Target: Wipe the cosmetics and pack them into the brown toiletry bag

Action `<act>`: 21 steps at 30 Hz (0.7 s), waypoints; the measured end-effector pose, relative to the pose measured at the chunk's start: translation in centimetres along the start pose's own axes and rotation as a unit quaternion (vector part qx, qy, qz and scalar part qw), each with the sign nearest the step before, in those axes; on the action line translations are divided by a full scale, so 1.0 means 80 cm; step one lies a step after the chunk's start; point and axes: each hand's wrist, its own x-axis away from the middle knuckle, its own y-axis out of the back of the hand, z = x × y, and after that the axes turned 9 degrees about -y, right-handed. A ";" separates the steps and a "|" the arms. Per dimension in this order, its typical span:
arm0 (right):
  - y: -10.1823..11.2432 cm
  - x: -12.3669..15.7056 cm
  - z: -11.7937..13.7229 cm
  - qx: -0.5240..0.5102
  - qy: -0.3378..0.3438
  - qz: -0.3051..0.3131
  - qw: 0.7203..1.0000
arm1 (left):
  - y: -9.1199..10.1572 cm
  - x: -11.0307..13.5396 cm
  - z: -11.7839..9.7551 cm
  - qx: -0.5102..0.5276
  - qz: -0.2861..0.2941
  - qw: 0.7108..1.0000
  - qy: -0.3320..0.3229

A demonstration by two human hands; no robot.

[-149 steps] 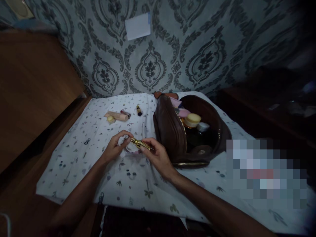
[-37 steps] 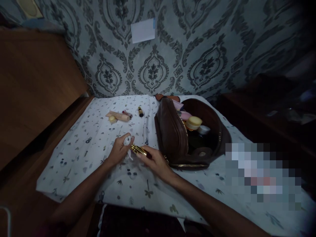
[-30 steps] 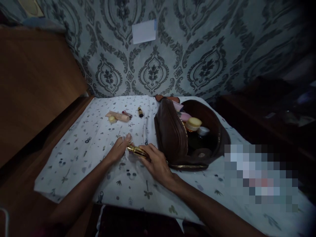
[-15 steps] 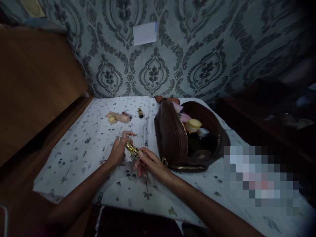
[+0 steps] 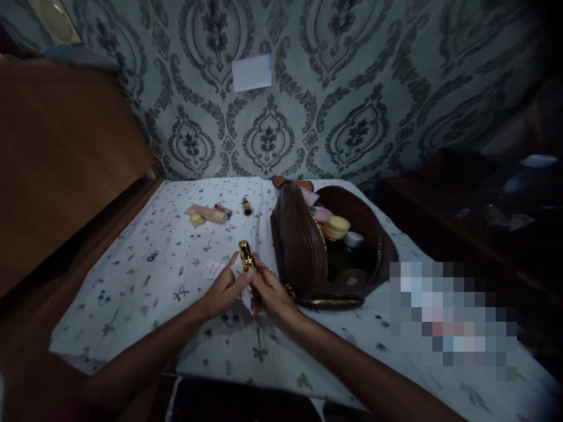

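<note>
My right hand pinches the lower end of a small gold tube and holds it upright over the patterned white cloth. My left hand presses a crumpled white tissue against the base of the tube. Both hands meet just left of an open brown cosmetic bag. Inside the bag lie a cream-lidded jar, a white-capped pot and pink items.
A beige tube, a small yellow pot, a pink-capped stick and a tiny dark bottle lie at the back of the cloth. A wooden panel rises at left. Patterned wallpaper with a white note stands behind.
The gold tube has swung from lying sideways to standing upright, and both hands have drawn slightly closer to me. A bit of tissue now lies on the cloth left of my hands.
</note>
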 end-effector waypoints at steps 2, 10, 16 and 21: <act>-0.001 0.000 0.001 0.001 0.002 -0.006 1.000 | 0.001 0.000 -0.001 -0.031 0.027 0.999 -0.006; 0.002 0.009 0.015 0.094 0.043 -0.020 0.994 | 0.024 -0.005 -0.014 -0.196 0.007 0.976 -0.092; 0.004 0.015 0.030 0.081 0.160 -0.049 0.983 | 0.040 -0.007 -0.015 -0.180 -0.083 0.979 -0.046; 0.007 0.017 0.030 0.164 0.211 -0.051 0.962 | 0.034 -0.012 -0.024 -0.122 -0.117 0.986 0.011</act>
